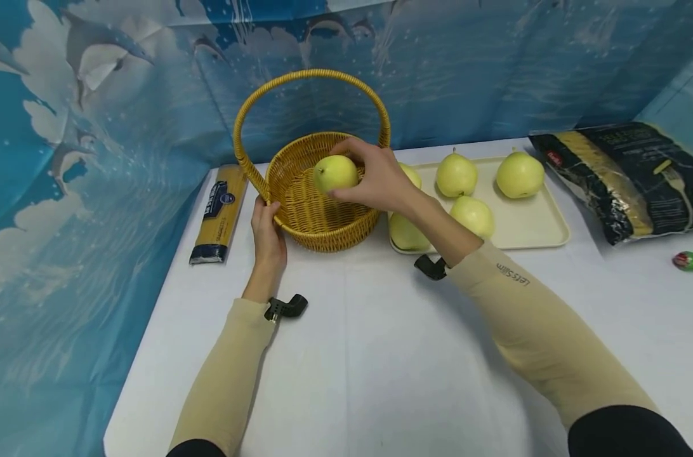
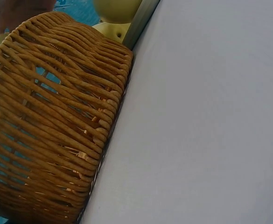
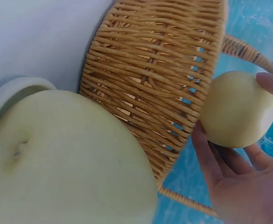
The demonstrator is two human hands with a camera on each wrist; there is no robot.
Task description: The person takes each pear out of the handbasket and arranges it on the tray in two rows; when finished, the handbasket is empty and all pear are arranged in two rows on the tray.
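A round yellow-green pear [image 1: 335,174] is held between the thumb and fingers of my right hand [image 1: 383,178], over the open top of a wicker basket [image 1: 329,240]. In the right wrist view the same pear [image 3: 239,109] appears beside the basket's rim, fingers curled round it. My left hand [image 1: 268,236] grips the basket's left side near the handle's foot, thumb at the rim. The left wrist view is mostly filled by the basket's woven wall [image 2: 57,107]. Several more pears sit on a cream tray [image 1: 532,233] to the right, partly hidden by my right forearm.
A yellow spaghetti pack [image 1: 219,212] lies left of the basket. Right of the tray is a large black pasta bag [image 1: 638,178], with a wrapped lollipop [image 1: 689,260] near it. A blue dolphin-print sheet [image 1: 466,76] hangs behind the white table [image 1: 381,355].
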